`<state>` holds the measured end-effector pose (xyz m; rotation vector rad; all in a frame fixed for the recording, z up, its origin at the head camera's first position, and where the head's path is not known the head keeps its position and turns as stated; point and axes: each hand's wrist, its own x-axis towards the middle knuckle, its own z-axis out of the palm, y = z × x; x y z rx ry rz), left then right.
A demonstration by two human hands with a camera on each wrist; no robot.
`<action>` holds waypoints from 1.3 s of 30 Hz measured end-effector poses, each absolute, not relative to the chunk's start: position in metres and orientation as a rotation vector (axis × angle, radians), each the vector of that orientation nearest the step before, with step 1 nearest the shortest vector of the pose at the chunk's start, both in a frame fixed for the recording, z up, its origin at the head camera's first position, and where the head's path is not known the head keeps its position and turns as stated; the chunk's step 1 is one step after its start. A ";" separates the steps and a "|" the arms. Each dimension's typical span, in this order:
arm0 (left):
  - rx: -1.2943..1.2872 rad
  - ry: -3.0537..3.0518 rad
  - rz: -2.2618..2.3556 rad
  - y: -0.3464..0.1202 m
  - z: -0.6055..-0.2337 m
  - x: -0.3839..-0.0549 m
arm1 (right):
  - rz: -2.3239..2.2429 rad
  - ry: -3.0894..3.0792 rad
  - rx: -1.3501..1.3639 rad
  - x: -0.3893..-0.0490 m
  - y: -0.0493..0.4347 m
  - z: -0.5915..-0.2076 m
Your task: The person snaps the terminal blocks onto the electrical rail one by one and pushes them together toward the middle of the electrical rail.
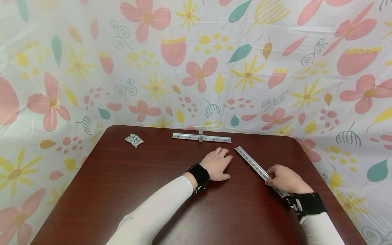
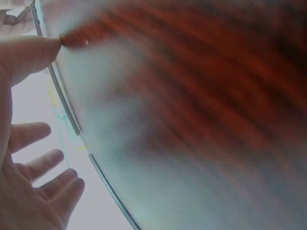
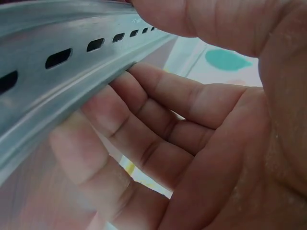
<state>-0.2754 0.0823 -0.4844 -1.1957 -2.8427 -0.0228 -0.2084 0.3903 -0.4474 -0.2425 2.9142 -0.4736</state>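
Observation:
My right hand [image 1: 286,178] grips a slotted metal DIN rail [image 1: 252,164] between thumb and fingers, near the table's right side. The rail slants from the back middle toward the right front. In the right wrist view, curled fingers [image 3: 156,158] lie along the lower edge of the rail [image 3: 33,98]; the thumb is above. My left hand [image 1: 215,165] is open with fingers spread, palm down over the middle of the table, holding nothing. Beyond it, a second DIN rail [image 1: 185,136] lies crosswise at the back, with a small grey clip-on piece [image 1: 200,136] around its middle.
Several small grey-white parts [image 1: 134,140], too small to identify, lie together at the table's back left. The dark red-brown table [image 1: 122,187] has rounded back corners. A flower-patterned cloth [image 1: 200,75] hangs right behind it and along both sides.

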 end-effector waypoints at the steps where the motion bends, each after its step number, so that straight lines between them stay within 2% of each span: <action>1: -1.197 -2.845 -0.023 0.082 -0.484 -0.275 | -0.467 2.919 -0.259 -0.208 0.387 -0.448; 14: -1.199 -2.842 -0.067 0.072 -0.494 -0.287 | -0.415 2.941 -0.513 -0.208 0.351 -0.452; 23: -1.193 -2.883 -0.062 0.059 -0.488 -0.289 | -0.403 2.945 -0.620 -0.204 0.327 -0.451; 30: -1.174 -2.877 -0.074 0.042 -0.481 -0.285 | -0.385 2.942 -0.694 -0.203 0.313 -0.452; 39: -1.174 -2.867 -0.180 0.010 -0.489 -0.291 | -0.380 2.932 -0.775 -0.208 0.294 -0.455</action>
